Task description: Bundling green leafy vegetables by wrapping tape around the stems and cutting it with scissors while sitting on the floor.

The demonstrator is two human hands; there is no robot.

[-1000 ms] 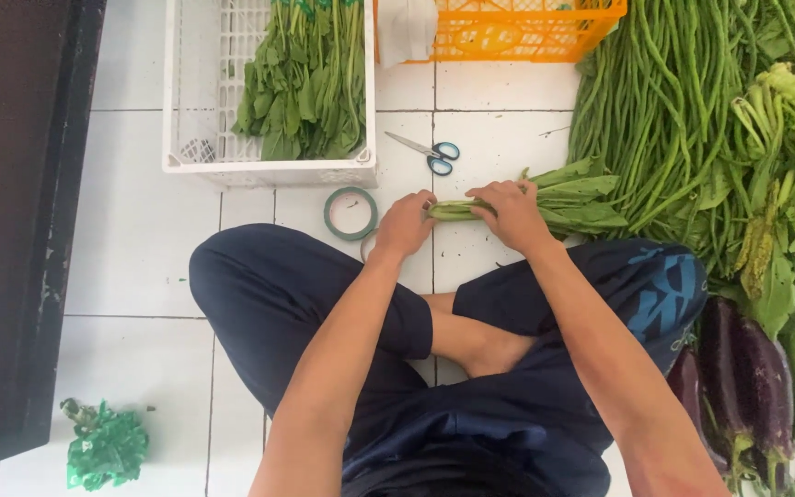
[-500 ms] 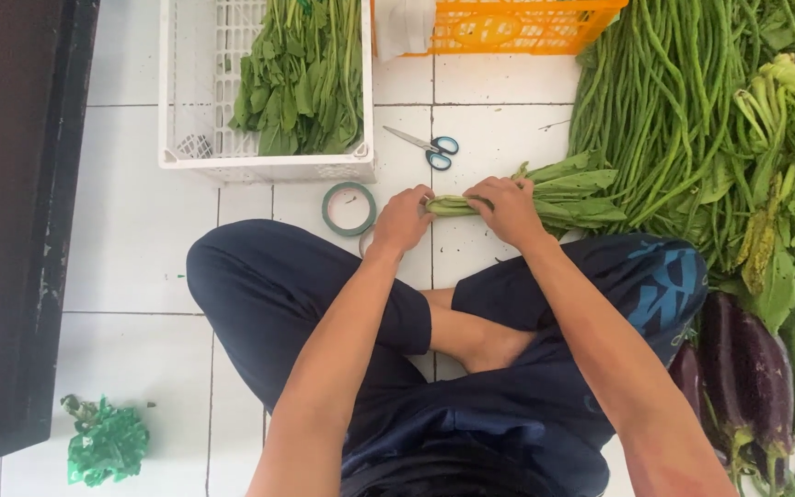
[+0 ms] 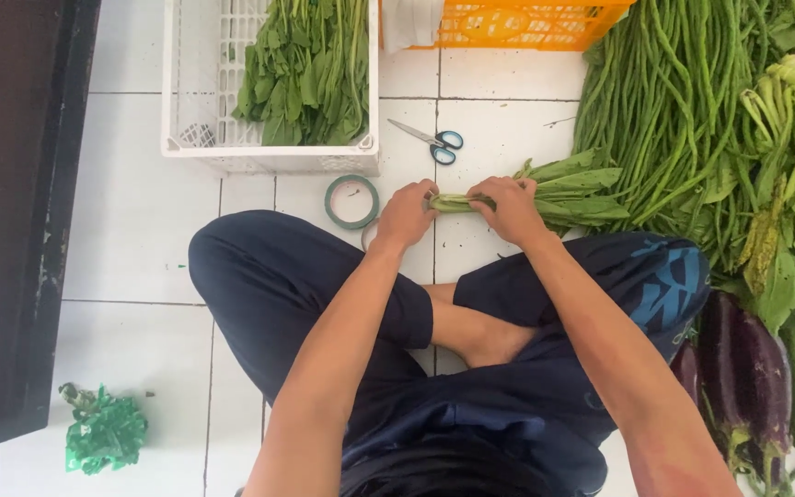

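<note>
- The person sits cross-legged on the white tiled floor (image 3: 140,239), so both hands meet over the tiles just past the knees.
- The bundle (image 3: 545,189) of leafy greens lies sideways there, stems pointing left and leaves fanning right toward the long beans (image 3: 664,101).
- The left hand (image 3: 405,213) is curled at the stem ends; its fingers bend round them, though how tightly cannot be told from above.
- The right hand (image 3: 508,207) is closed over the stalks a little further right, gripping them — it seems to keep the stems gathered.
- A green tape roll (image 3: 351,202) lies flat just left of the left hand, and scissors (image 3: 434,143) rest a little beyond the hands, both within easy reach.
- Further off, a white crate (image 3: 186,92) holds more greens (image 3: 310,69); an orange crate (image 3: 508,23) to its right is cut off by the top edge.
- On the right, eggplants (image 3: 752,368) and other leafy vegetables run out of view.
- A green scrap heap (image 3: 103,431) sits near left — what it is made of is hard to make out.
- The stem tips are hidden under the fingers.
</note>
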